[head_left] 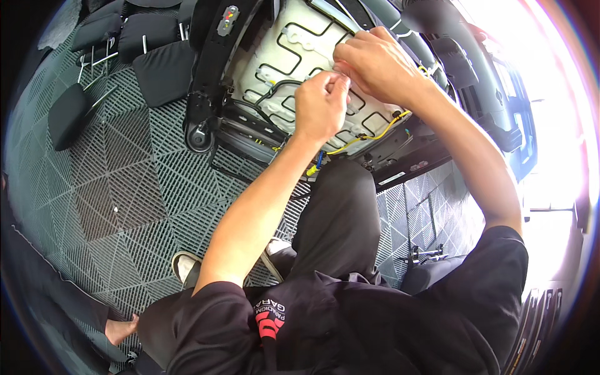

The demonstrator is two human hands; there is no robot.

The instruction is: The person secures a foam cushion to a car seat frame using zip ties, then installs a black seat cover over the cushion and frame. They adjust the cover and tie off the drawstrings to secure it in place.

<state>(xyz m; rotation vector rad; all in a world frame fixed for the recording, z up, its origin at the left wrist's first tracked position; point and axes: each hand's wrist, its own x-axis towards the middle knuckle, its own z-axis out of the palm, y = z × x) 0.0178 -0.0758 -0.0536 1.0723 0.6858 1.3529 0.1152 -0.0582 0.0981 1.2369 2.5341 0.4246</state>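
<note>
Both hands are over the underside of a car seat (265,53), where cream foam shows behind bent black spring wires. My left hand (320,107) is closed, thumb and fingertips pinched together. Just up and right of it, my right hand (377,67) is closed too, its curled fingertips almost meeting the left ones. Whatever lies between the fingers is hidden or too small to name. A black cable (279,86) runs across the springs left of my left hand. Below the hands, a yellow wire (375,135) follows the seat's near edge to a yellow connector (312,170).
Several black headrests with metal posts, one headrest (67,117) among them, lie on the grey grid floor (187,212) at left. A black seat rail (203,94) borders the foam. Another person's bare foot (120,329) is at lower left. More seat parts (459,62) stand at right.
</note>
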